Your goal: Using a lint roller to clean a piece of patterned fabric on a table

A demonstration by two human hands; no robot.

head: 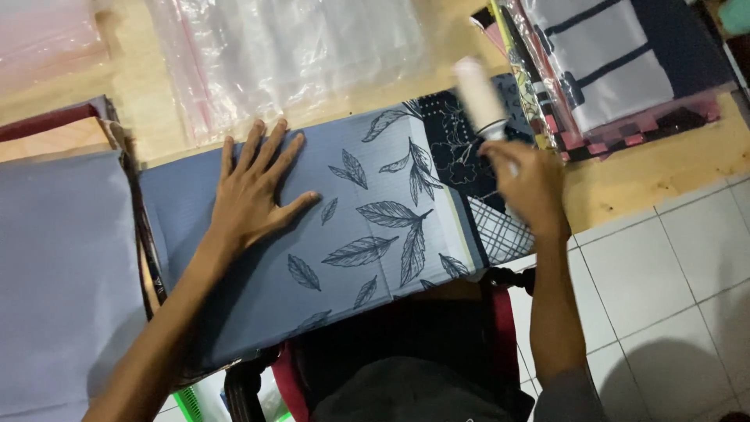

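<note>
Folded blue cloth [312, 234] with dark leaf prints, flat on the wooden table [648, 176], right in front. Left hand [254, 191] flat on top of it, fingers spread wide, pressing down on the plain blue part. Right hand [527, 184] closed around the handle of a white lint roller [480, 98], blurry, up over the dark patterned end of the cloth. Looks like the rolling is only partly done, with most of the cloth left. Clear plastic bags [289, 55] behind. Packed cloths [609, 70] at the far right. Grey cloth pile [62, 273] on the left. White floor tiles [672, 281] below.
</note>
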